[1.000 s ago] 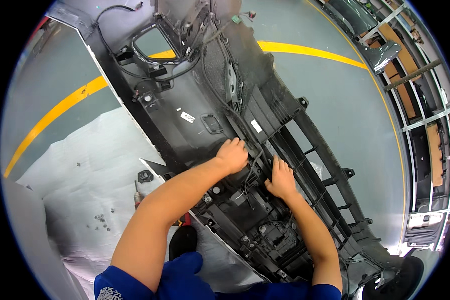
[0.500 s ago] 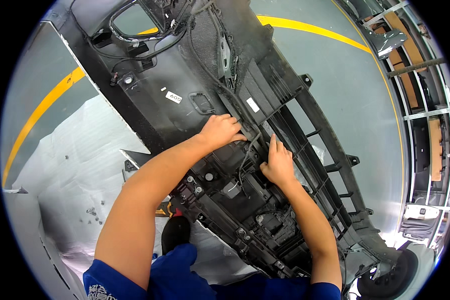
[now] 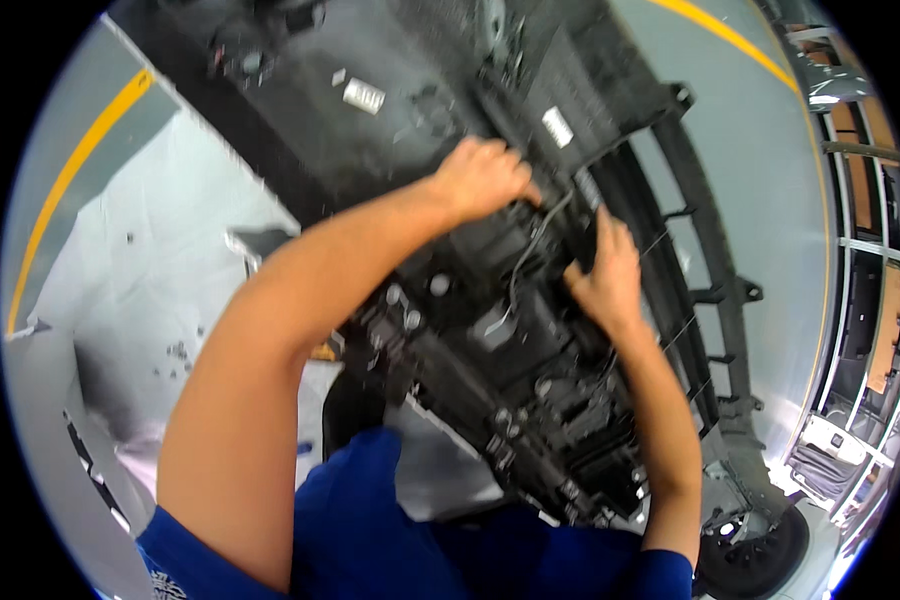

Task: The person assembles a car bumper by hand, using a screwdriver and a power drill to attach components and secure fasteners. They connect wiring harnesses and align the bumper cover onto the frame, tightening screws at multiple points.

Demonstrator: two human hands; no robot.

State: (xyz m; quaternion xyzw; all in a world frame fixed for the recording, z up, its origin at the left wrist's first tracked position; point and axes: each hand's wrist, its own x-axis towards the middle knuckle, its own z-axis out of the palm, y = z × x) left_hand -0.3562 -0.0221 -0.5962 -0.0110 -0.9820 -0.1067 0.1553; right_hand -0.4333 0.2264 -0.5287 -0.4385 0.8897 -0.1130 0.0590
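Observation:
A large black car bumper (image 3: 390, 150), its inner side facing up, lies across the view in front of me. My left hand (image 3: 488, 180) is curled down at the bumper's middle, with its thumb pointing right, close to a thin grey cable (image 3: 530, 248). What its fingers close on is hidden. My right hand (image 3: 608, 275) rests on the black frame right of the cable. Its fingers stretch forward and its thumb stands apart, pointing left. Below the hands sits a black bracket assembly (image 3: 420, 355) with bolts. The picture is smeared by motion.
A white sheet (image 3: 140, 250) covers the floor at left, with several small dark fasteners (image 3: 177, 350) on it. A wheel (image 3: 755, 550) is at lower right. A metal rack (image 3: 850, 240) with parts stands along the right. Yellow lines (image 3: 80, 200) mark the grey floor.
The whole view has shifted, so the bumper and both hands appear higher and further right. The hands keep nearly the same place on the bumper, and their poses look much the same.

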